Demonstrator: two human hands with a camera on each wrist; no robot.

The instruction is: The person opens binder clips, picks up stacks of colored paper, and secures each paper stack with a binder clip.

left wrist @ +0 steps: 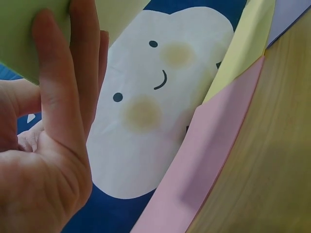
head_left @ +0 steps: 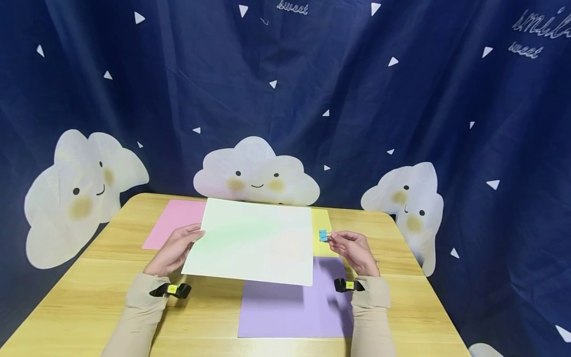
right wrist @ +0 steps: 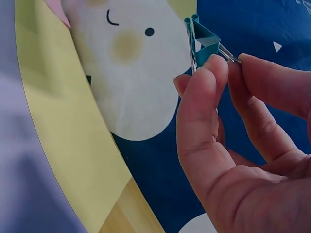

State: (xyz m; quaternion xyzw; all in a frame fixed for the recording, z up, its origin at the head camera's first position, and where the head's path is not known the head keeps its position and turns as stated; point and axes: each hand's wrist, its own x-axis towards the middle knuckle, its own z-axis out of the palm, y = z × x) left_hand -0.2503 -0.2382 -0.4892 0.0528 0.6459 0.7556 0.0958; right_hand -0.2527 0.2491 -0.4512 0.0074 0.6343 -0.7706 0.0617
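Note:
My left hand grips a pale sheet of paper by its left edge and holds it tilted above the table. In the left wrist view the paper looks green, with fingers behind it. A blue binder clip is pinched in my right hand, just off the sheet's right edge and apart from it. The right wrist view shows the binder clip from the side, one wire handle between thumb and fingers.
On the wooden table lie a pink sheet, a yellow sheet and a purple sheet, partly hidden under the raised paper. A dark blue curtain with clouds hangs behind the table.

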